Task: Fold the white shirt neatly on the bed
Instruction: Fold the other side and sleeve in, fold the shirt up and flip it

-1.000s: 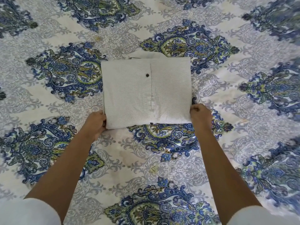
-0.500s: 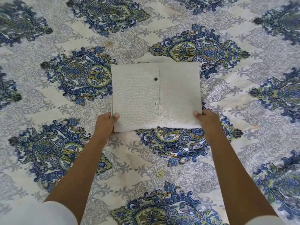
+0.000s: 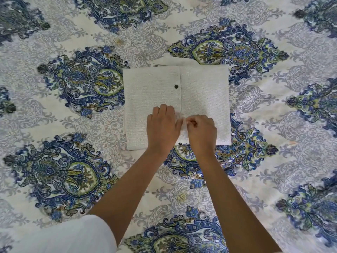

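**Left hand (image 3: 162, 128) and right hand (image 3: 201, 133) meet on the white shirt (image 3: 149, 99)**

- White shirt, fine-textured cloth, folded to a flat near-square packet. It lies flat on the bed (image 3: 284, 136), front side up, its edges roughly square to the viewer.
- Bed covered in a cream sheet printed with grey scrollwork and large blue-and-green paisley medallions; its edges and corners are out of view.
- Straight vertical front seam (image 3: 180, 92) runs down the packet a little right of its middle. One small round dark button (image 3: 176, 86) sits just left of that seam, in the far half.
- A narrow strip of white cloth, the collar (image 3: 175, 62), shows past the packet's far edge.
- Left hand: on the near half of the packet, just left of the seam, back of the hand up, fingers bent down, tips hidden. I cannot tell whether it grips cloth or only rests on it.
- Right hand: just right of the seam, fingers curled in, pinching a small raised ridge of the shirt's cloth (image 3: 182, 125) that stands between the two hands.
- The hands are almost touching across that ridge.
- Both forearms bare; a loose white sleeve (image 3: 73, 234) shows on the left arm.
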Demonstrator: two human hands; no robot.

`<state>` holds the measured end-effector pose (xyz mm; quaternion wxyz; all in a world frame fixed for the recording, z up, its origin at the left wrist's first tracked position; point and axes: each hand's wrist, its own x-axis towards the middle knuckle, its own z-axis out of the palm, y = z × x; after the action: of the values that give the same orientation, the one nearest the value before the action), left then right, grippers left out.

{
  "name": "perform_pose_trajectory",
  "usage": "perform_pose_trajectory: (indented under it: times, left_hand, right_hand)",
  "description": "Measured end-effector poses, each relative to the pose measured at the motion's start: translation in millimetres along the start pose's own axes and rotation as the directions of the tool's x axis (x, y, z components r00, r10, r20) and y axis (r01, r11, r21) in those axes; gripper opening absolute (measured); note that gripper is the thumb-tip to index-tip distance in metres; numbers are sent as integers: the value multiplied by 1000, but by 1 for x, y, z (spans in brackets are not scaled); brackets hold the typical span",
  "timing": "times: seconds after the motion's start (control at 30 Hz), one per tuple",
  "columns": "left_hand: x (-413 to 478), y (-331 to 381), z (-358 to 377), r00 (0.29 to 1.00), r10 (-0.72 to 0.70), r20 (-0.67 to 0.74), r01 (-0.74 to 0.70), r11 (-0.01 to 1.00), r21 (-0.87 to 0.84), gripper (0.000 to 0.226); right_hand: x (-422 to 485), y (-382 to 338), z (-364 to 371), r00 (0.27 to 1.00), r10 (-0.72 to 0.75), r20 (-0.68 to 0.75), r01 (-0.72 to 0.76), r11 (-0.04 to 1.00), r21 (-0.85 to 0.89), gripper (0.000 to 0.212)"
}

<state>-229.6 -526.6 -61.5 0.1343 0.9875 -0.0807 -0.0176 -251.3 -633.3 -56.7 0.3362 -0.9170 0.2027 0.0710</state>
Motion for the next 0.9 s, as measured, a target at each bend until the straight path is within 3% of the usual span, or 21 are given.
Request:
perform_pose_trajectory:
  times: [0.1,0.2,0.33,0.4,0.47,0.6,0.67,0.8,0.9]
  left_hand:
    - [8,13,-1,985,-125,117,129,991,-23,20]
    - [14,16,-3,958,-262,119,277,952,-129,23]
    - [22,20,0,957,-248,153,260,964,-60,28]
    - [27,22,-2,951,-250,181,259,965,-30,23]
    - [32,19,-8,920,-306,247,342,932,-118,16]
    - [42,0,-22,860,-299,413,494,694,-524,11]
    - [43,-2,-26,859,-271,435,501,618,-606,18]
    - [39,-3,-18,863,-247,441,491,620,-613,18]
    - [34,-3,-13,841,-165,515,516,530,-673,22]
  right_hand:
    - [-1,-1,-3,998,66,22,-68,990,122,25]
    - [0,1,-8,978,201,55,-206,892,404,24]
    - [3,3,-9,957,254,140,-287,764,578,25]
    - [2,3,-8,952,251,174,-305,768,562,27]
    - [2,2,-9,948,239,210,-317,776,545,28]
    - [5,-14,-8,917,207,340,-368,768,524,24]
    - [8,-23,-8,904,176,389,-371,774,513,22]
    - [12,-14,-28,901,318,293,-426,531,732,22]
    - [12,-8,-27,880,296,372,-476,561,677,22]
